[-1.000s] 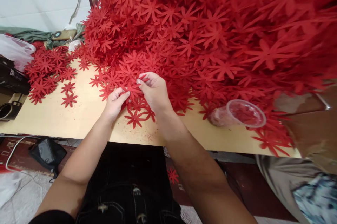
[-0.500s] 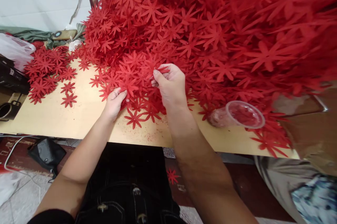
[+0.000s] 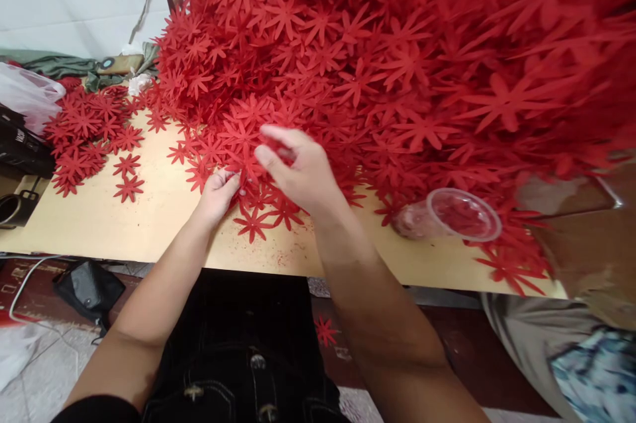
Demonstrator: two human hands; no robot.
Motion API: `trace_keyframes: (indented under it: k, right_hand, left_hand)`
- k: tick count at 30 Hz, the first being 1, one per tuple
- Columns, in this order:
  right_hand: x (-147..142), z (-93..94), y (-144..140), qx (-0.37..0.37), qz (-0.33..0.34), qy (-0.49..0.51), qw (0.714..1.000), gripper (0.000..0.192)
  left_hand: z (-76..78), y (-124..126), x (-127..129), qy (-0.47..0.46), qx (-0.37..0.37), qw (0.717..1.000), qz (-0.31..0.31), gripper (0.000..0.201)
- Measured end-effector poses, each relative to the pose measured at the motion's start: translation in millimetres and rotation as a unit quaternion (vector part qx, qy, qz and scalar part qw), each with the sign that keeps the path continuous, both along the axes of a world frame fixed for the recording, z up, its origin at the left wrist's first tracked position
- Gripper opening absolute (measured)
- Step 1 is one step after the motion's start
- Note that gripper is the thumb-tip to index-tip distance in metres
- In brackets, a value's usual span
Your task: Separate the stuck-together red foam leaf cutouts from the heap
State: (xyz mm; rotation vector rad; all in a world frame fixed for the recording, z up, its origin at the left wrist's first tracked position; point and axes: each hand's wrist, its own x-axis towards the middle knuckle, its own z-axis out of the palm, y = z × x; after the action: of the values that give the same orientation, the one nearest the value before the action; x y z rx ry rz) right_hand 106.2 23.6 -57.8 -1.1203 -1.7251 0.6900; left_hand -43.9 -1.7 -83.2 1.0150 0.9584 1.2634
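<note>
In the head view a red flower-shaped cutout with narrow petals lies at the front of a big heap of such cutouts. My left hand rests low by the table's front, its thumb and fingers closed on the edge of this cutout. Just to the right, my right hand hovers over the heap's front edge. Its thumb and index finger are apart, and no piece shows between them. The other fingers of this hand are mostly hidden and slightly blurred.
A smaller group of red cutouts lies at the left, near a white plastic bag and a dark mug. A clear plastic cup lies on its side at the right. Beyond it is a brown cardboard box.
My right hand has moved a little left and its thumb and index finger have parted; the red piece it pinched is gone from them. My left hand has stayed nearly in place.
</note>
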Motion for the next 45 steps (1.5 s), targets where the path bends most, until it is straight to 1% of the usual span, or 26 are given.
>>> trace_keyframes:
  k: [1,2,3,5,8,11,13,16,19,24,26,31,34,36,38,39,41,42,43,44,45]
  right_hand:
    - [-6,3.1,-5,-0.025,0.038,0.004,0.999,0.031]
    - [-12,4.5,-8,-0.049,0.06,0.009,0.997,0.024]
    - [-17,4.3,-10,-0.07,0.069,0.016,0.995,0.016]
    - [-23,0.9,-9,-0.098,0.054,0.04,0.993,0.007]
    - [-22,-4.6,-3,-0.118,0.011,0.104,0.988,0.011]
    - [-15,-5.3,1,-0.124,-0.042,0.159,0.979,0.012]
    - [-11,-3.9,1,-0.125,-0.056,0.173,0.975,0.016]
    - [-10,-1.9,-3,-0.117,-0.056,0.157,0.979,0.03]
    - [-12,-1.8,-8,-0.114,-0.034,0.146,0.982,0.038]
    - [-18,-5.3,-10,-0.131,0.059,0.155,0.978,0.032]
    - [-21,-6.6,-9,-0.137,0.082,0.164,0.973,0.035]
    - [-22,-4.4,-12,-0.14,0.1,0.189,0.967,0.046]
    - [-15,-5.0,-12,-0.152,0.119,0.187,0.963,0.04]
    - [-5,-9.3,-7,-0.147,0.102,0.168,0.969,0.029]
    - [6,-15.1,0,-0.123,0.047,0.136,0.982,0.018]
    - [12,-17.4,4,-0.104,0.007,0.114,0.988,0.02]
    - [20,-18.4,9,-0.05,-0.069,0.056,0.995,0.035]
    - [21,-16.8,9,-0.022,-0.092,0.029,0.995,0.041]
    - [19,-14.0,8,-0.002,-0.096,0.009,0.995,0.044]
    - [16,-10.5,6,0.007,-0.081,0.002,0.997,0.042]
    - [11,-6.8,2,0.001,-0.046,0.007,0.999,0.037]
  left_hand:
    - [-0.3,0,0,0.002,-0.003,1.0,-0.001,0.043]
    - [-0.6,0,-1,0.003,-0.008,1.0,0.002,0.045]
    - [-0.6,0,-1,0.003,-0.012,1.0,0.005,0.045]
    - [0.1,0,-1,-0.005,-0.018,1.0,0.012,0.044]
    - [2.8,-3,0,-0.02,-0.017,1.0,0.01,0.041]
    - [5.8,-5,2,-0.023,-0.01,1.0,0.016,0.037]
    - [7.0,-6,2,-0.023,-0.006,0.999,0.025,0.036]
    - [7.1,-5,1,-0.031,-0.001,0.999,0.032,0.034]
    - [6.3,-4,-1,-0.054,-0.006,0.998,0.038,0.033]
    - [6.5,-4,-3,-0.056,-0.006,0.998,0.016,0.04]
    - [7.2,-4,-2,-0.054,-0.01,0.998,0.018,0.039]
    - [6.9,-3,-3,-0.079,-0.015,0.993,0.089,0.032]
    - [6.4,0,-6,-0.114,-0.012,0.985,0.128,0.03]
    - [6.8,1,-9,-0.14,-0.015,0.98,0.141,0.029]
    - [7.5,2,-10,-0.153,-0.023,0.979,0.136,0.027]
    - [7.8,1,-10,-0.155,-0.027,0.979,0.13,0.026]
    - [8.1,1,-9,-0.151,-0.033,0.981,0.116,0.024]
    - [8.1,0,-9,-0.144,-0.034,0.983,0.11,0.023]
    - [8.1,0,-8,-0.136,-0.034,0.985,0.103,0.023]
    - [8.1,0,-8,-0.125,-0.036,0.987,0.095,0.023]
    - [8.1,-1,-8,-0.113,-0.039,0.989,0.085,0.023]
